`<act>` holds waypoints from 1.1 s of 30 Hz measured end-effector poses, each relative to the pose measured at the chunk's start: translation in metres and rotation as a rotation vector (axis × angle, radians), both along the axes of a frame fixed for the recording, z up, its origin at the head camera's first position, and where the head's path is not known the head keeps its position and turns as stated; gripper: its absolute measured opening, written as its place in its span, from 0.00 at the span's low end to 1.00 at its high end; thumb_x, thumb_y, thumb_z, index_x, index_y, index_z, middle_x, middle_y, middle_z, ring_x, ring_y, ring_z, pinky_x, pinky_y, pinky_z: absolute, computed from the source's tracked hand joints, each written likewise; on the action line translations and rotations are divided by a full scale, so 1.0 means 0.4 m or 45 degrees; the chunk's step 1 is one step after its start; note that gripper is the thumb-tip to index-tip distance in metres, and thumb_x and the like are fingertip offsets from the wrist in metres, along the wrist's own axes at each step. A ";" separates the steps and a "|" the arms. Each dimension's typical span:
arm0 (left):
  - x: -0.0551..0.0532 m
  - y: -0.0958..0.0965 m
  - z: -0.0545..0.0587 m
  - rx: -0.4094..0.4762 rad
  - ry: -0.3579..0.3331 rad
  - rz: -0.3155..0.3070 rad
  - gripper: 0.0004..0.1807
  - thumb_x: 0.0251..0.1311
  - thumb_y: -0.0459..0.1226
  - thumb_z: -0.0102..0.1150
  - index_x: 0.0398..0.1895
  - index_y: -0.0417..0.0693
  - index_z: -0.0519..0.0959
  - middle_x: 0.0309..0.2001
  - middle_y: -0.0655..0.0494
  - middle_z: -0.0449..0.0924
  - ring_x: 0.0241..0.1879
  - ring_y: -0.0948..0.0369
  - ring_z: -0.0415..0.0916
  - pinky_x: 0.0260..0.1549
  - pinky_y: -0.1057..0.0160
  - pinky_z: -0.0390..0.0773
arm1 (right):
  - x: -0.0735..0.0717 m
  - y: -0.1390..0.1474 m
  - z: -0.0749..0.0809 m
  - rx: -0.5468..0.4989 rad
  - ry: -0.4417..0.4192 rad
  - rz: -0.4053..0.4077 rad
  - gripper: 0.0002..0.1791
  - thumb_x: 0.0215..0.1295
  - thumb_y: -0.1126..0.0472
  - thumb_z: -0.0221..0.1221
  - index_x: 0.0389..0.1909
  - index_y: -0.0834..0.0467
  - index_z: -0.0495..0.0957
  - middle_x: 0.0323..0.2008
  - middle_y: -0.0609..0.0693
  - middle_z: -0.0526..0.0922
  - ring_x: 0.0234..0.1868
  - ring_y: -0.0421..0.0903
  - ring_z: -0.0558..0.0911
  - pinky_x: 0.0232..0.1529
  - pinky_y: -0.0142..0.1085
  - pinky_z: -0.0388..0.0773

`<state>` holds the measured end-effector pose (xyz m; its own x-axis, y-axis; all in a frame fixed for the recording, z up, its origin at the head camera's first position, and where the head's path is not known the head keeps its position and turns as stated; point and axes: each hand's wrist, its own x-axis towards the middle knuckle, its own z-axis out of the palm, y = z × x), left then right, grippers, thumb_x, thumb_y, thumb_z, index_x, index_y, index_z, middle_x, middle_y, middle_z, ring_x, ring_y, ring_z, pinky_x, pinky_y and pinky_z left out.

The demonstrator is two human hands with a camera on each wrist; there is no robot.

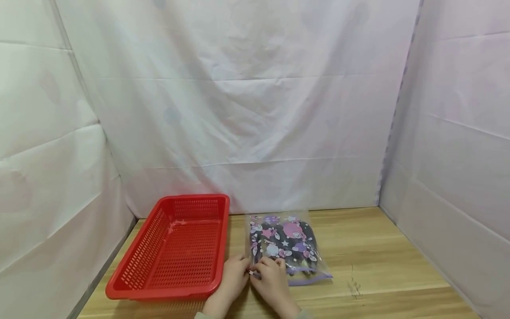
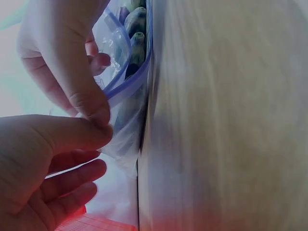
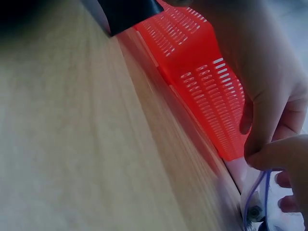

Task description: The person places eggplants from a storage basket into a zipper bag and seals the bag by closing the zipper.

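Observation:
A clear zip bag [image 1: 294, 243] with cartoon prints in pink, purple and white lies on the table, its purple zip strip [image 1: 311, 280] towards the near side. Dark, long things fill it; their rounded greenish ends [image 2: 136, 43] show at the mouth, but their kind is unclear. At the bag's near left corner, my left hand [image 1: 232, 278] pinches the edge between thumb and finger. My right hand [image 1: 272, 281] pinches the same corner right beside it, thumb tips meeting. In the left wrist view the two purple strips [image 2: 126, 86] stand apart, so the mouth gapes there.
A red plastic basket [image 1: 226, 248] with slotted sides stands just left of my left hand, close to the forearm. White cloth [image 1: 247, 124] hangs behind and at both sides. Dark scribble-like marks [image 1: 353, 288] show on the wood-grain table [image 1: 382, 248] to the right.

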<state>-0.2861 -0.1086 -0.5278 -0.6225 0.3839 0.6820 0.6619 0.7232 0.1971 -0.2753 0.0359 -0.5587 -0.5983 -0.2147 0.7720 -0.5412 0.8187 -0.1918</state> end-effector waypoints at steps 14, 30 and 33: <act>0.004 0.001 -0.008 0.084 0.054 -0.007 0.18 0.21 0.23 0.71 0.11 0.52 0.73 0.20 0.63 0.69 0.20 0.62 0.71 0.20 0.68 0.68 | 0.000 0.007 0.000 0.000 -0.007 0.035 0.13 0.35 0.57 0.75 0.19 0.46 0.78 0.25 0.37 0.75 0.27 0.37 0.75 0.38 0.40 0.60; 0.010 0.005 0.001 0.062 -0.104 0.034 0.18 0.31 0.23 0.72 0.13 0.51 0.72 0.21 0.63 0.68 0.18 0.63 0.72 0.16 0.68 0.67 | 0.000 0.010 0.008 0.007 -0.102 0.015 0.15 0.39 0.57 0.75 0.19 0.47 0.75 0.25 0.38 0.68 0.26 0.39 0.71 0.37 0.41 0.55; 0.013 0.006 0.002 0.062 -0.120 0.038 0.18 0.32 0.23 0.71 0.13 0.51 0.72 0.22 0.63 0.69 0.18 0.62 0.72 0.16 0.67 0.67 | -0.001 0.011 0.008 0.007 -0.093 0.026 0.15 0.39 0.57 0.75 0.19 0.47 0.75 0.26 0.38 0.68 0.26 0.38 0.70 0.36 0.41 0.55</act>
